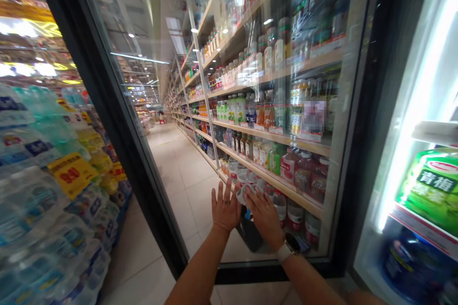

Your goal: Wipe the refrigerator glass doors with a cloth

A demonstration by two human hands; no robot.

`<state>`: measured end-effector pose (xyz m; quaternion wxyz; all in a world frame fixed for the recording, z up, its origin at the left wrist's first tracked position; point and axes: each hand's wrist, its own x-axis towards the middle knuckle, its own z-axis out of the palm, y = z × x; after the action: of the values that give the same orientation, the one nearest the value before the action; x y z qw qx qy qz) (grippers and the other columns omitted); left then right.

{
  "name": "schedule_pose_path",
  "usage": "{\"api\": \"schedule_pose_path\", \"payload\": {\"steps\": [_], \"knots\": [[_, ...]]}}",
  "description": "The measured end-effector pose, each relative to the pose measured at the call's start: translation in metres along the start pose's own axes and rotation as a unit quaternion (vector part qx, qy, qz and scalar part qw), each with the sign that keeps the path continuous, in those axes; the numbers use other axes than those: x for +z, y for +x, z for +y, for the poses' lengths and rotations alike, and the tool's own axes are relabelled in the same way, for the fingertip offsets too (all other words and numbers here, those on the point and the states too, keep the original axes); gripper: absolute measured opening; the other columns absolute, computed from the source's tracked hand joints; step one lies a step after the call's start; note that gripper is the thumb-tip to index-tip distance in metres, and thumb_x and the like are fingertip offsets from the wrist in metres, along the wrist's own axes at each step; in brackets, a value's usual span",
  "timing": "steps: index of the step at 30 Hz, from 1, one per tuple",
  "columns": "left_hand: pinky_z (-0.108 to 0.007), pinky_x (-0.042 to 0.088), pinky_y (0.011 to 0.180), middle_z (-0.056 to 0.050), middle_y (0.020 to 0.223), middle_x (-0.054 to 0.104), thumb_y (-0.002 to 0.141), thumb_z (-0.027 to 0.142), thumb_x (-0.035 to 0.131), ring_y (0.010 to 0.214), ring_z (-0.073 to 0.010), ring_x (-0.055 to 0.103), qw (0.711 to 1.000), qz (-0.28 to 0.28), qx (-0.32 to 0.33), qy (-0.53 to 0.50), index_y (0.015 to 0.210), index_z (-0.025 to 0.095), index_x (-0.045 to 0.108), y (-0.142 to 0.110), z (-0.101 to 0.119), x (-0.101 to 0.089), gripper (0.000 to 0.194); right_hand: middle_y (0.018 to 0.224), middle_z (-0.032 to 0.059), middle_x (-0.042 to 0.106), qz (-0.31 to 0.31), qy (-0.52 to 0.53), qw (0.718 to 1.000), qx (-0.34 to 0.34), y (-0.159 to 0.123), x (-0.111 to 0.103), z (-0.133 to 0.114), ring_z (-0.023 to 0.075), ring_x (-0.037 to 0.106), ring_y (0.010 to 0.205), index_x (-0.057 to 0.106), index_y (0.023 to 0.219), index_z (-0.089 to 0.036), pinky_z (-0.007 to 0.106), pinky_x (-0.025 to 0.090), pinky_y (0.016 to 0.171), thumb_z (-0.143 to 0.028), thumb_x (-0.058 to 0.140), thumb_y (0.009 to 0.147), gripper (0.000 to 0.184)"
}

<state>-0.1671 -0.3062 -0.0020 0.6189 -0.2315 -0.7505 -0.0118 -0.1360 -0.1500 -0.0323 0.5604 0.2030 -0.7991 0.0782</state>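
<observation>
An open glass cooler door point(186, 105) with a black frame stands in front of me. My left hand point(224, 207) lies flat on the lower glass with its fingers spread. Right beside it, my right hand point(264, 214) presses a small grey cloth point(246, 192) against the pane; a watch sits on that wrist. The two hands nearly touch. A dark object shows behind the glass just below the hands; I cannot make out what it is.
Shelves of bottled drinks point(272, 119) show through the glass along a long tiled aisle point(171, 162). Stacked packs of bottled water point(43, 190) with yellow price tags stand at the left. The lit cooler interior point(425, 186) with green-labelled drinks is at the right.
</observation>
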Motion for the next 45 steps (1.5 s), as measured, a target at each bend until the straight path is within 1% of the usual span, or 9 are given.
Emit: {"api": "schedule_pose_path", "payload": {"steps": [7,12,15,19,26,30,35,41,45], "knots": [[-0.049,0.012,0.124,-0.011,0.157,0.031,0.09,0.029,0.057,0.15,-0.0268,0.018,1.0,-0.006,0.002,0.004,0.153,0.023,0.025,0.004,0.001,-0.003,0.071,0.154,0.0122,0.041,0.072,-0.033,0.989,0.124,-0.003,-0.033,0.064,0.0254,0.024,0.149,0.027,0.154,-0.021,0.055,0.026,0.119,-0.007,0.035,0.093,0.063],[-0.048,0.011,0.124,-0.011,0.157,0.03,0.09,0.029,0.055,0.15,-0.0259,0.015,1.0,0.0,0.003,0.008,0.153,0.021,0.025,0.003,0.002,-0.003,0.07,0.157,0.0202,0.032,0.185,-0.026,0.951,0.245,-0.004,-0.043,0.089,0.0334,0.027,0.147,0.024,0.155,-0.015,0.068,0.025,0.114,-0.017,0.033,0.099,0.058],[-0.049,0.013,0.124,-0.011,0.156,0.032,0.09,0.03,0.055,0.149,-0.0266,0.018,1.0,-0.012,-0.004,0.007,0.153,0.023,0.027,0.001,0.004,-0.002,0.069,0.158,0.0213,0.029,0.222,-0.008,0.937,0.272,0.001,-0.038,0.081,0.0356,0.027,0.147,0.023,0.155,-0.014,0.07,0.027,0.112,-0.021,0.032,0.1,0.056],[-0.048,0.013,0.124,-0.011,0.155,0.035,0.09,0.031,0.055,0.149,-0.0264,0.02,1.0,-0.01,-0.007,0.007,0.153,0.024,0.026,-0.001,0.005,-0.002,0.069,0.158,0.0185,0.031,0.207,0.012,0.945,0.255,0.008,-0.024,0.05,0.0337,0.029,0.146,0.022,0.156,-0.018,0.068,0.029,0.113,-0.018,0.034,0.099,0.058],[-0.048,0.014,0.124,-0.01,0.157,0.032,0.091,0.029,0.051,0.15,-0.0254,0.016,1.0,-0.002,0.0,0.016,0.153,0.023,0.026,0.002,0.003,-0.003,0.067,0.156,0.0097,0.038,0.062,0.041,0.99,0.123,0.002,0.0,-0.011,0.0251,0.028,0.148,0.016,0.158,-0.024,0.053,0.035,0.116,-0.006,0.035,0.094,0.069],[-0.047,0.012,0.124,-0.008,0.16,0.024,0.092,0.028,0.045,0.151,-0.0245,0.012,1.0,0.012,0.003,-0.002,0.154,0.021,0.022,0.004,0.003,-0.004,0.067,0.148,0.0074,0.05,0.003,0.028,0.999,0.044,-0.005,0.005,-0.02,0.02,0.041,0.141,0.028,0.155,-0.023,0.044,0.035,0.117,0.001,0.036,0.087,0.072],[-0.047,0.012,0.124,-0.009,0.159,0.027,0.09,0.025,0.052,0.151,-0.0252,0.013,1.0,0.011,0.002,0.007,0.153,0.022,0.025,0.008,0.002,-0.005,0.068,0.149,0.0067,0.05,-0.013,-0.009,0.998,0.062,-0.008,-0.011,0.015,0.0211,0.035,0.145,0.041,0.148,-0.024,0.048,0.027,0.12,0.001,0.035,0.087,0.067],[-0.047,0.013,0.124,-0.01,0.158,0.028,0.09,0.026,0.054,0.15,-0.0253,0.014,1.0,0.019,0.007,0.013,0.153,0.022,0.026,0.009,0.002,-0.004,0.069,0.157,0.0144,0.035,0.119,-0.037,0.963,0.238,-0.013,-0.044,0.087,0.0293,0.019,0.15,0.025,0.155,-0.018,0.066,0.018,0.118,-0.011,0.034,0.092,0.065],[-0.047,0.014,0.124,-0.009,0.159,0.027,0.091,0.027,0.053,0.15,-0.0253,0.013,1.0,0.016,0.002,0.012,0.153,0.022,0.024,0.009,0.002,-0.003,0.069,0.158,0.0181,0.03,0.199,-0.027,0.92,0.337,-0.011,-0.049,0.104,0.0326,0.022,0.149,0.025,0.155,-0.014,0.07,0.015,0.116,-0.018,0.034,0.094,0.062]]}}
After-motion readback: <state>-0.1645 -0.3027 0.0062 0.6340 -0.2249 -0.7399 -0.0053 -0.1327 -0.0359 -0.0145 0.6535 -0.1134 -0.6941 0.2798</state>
